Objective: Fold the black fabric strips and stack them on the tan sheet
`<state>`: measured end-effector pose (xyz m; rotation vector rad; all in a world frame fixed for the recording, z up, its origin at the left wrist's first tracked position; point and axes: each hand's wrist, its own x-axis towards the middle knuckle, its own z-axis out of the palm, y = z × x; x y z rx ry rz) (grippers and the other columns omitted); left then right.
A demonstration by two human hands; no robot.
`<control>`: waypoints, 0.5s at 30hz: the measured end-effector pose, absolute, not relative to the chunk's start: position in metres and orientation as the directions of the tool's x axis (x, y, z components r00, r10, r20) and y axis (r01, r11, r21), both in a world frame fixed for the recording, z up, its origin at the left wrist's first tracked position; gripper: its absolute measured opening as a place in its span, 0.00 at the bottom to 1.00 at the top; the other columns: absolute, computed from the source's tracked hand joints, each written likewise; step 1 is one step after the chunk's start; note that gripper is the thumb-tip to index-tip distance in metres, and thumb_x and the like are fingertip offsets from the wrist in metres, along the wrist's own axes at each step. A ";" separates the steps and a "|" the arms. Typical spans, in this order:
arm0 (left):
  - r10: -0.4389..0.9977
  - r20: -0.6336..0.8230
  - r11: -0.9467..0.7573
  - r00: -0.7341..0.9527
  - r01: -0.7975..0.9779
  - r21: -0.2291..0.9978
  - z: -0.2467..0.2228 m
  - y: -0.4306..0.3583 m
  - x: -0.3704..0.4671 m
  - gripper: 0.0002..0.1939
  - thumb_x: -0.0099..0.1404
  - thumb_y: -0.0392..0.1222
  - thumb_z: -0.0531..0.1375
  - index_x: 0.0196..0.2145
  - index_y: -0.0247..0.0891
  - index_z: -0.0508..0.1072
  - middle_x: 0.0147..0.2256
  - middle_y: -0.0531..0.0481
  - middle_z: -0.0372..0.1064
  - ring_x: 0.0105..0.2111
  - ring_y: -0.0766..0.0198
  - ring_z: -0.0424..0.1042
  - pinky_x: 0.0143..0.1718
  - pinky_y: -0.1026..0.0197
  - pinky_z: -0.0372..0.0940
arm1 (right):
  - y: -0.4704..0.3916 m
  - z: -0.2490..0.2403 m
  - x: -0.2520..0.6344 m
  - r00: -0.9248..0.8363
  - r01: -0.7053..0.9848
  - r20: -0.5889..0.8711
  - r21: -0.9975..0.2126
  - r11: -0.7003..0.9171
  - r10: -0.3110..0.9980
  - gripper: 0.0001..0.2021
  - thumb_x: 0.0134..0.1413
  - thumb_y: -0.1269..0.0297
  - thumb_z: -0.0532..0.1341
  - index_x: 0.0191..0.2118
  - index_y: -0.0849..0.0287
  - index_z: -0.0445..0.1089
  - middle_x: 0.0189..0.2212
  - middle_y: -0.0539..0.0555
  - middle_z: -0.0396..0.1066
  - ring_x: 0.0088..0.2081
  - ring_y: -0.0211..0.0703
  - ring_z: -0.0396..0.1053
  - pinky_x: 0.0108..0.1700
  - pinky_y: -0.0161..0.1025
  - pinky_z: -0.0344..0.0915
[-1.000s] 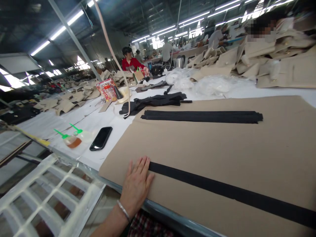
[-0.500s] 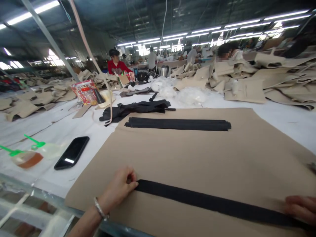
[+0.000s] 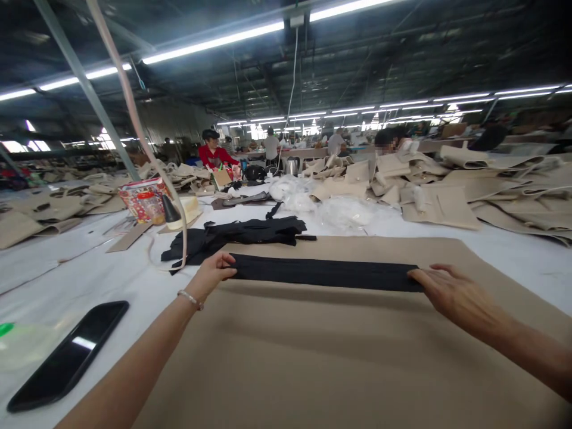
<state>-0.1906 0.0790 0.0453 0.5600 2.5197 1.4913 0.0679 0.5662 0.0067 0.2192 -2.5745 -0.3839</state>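
Workshop ceiling [image 3: 357, 71] fills frame top; white table [image 3: 152, 298] spans mid-frame. L hand [image 3: 215, 274], left of ctr, thumb + fingers pinching one end of 1 black strip [image 3: 322, 273]; R hand [image 3: 453, 293], right of ctr, back up, pinching other end. L arm comes from lower left, R from right edge. Strip runs approx level thru frame ctr, over 1 brown sheet [image 3: 313, 363]. Also 1 phone [image 3: 69, 357] lower left, 1 black fabric heap [image 3: 241, 233] upper ctr-left. Vs 0.5 s ago: strip's up from bottom to ctr; hands too.
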 end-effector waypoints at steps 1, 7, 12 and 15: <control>0.375 0.087 0.464 -0.923 0.268 0.844 0.041 0.081 -0.205 0.16 0.50 0.46 0.61 0.36 0.38 0.67 0.25 0.56 0.64 0.28 0.63 0.67 0.32 0.61 0.61 | 0.565 0.005 0.051 -0.854 -0.091 0.465 0.309 0.947 -0.234 0.22 0.60 0.75 0.44 0.53 0.56 0.68 0.41 0.64 0.75 0.42 0.54 0.72 0.55 0.56 0.59; 0.325 0.205 0.666 -0.923 0.377 0.644 0.012 0.082 -0.243 0.14 0.52 0.40 0.61 0.39 0.41 0.71 0.31 0.54 0.66 0.36 0.59 0.67 0.40 0.59 0.60 | 0.551 -0.026 0.005 -0.891 -0.160 0.376 0.261 0.952 -0.253 0.29 0.60 0.74 0.44 0.65 0.52 0.55 0.57 0.57 0.65 0.59 0.51 0.62 0.64 0.62 0.46; 0.366 0.260 0.741 -0.893 0.449 0.499 -0.007 0.087 -0.239 0.09 0.56 0.37 0.58 0.37 0.42 0.70 0.36 0.52 0.67 0.41 0.58 0.67 0.46 0.59 0.59 | 0.545 -0.027 0.015 -0.958 -0.128 0.241 0.124 0.984 -0.155 0.31 0.63 0.61 0.49 0.70 0.50 0.41 0.67 0.54 0.48 0.67 0.52 0.46 0.67 0.62 0.37; 0.342 0.310 0.783 -0.887 0.451 0.428 -0.012 0.082 -0.236 0.03 0.58 0.37 0.57 0.32 0.41 0.71 0.40 0.50 0.66 0.46 0.54 0.66 0.51 0.55 0.57 | 0.551 -0.018 0.023 -0.976 -0.077 0.201 0.011 0.997 -0.078 0.36 0.62 0.51 0.52 0.70 0.54 0.39 0.68 0.58 0.44 0.67 0.55 0.43 0.67 0.62 0.36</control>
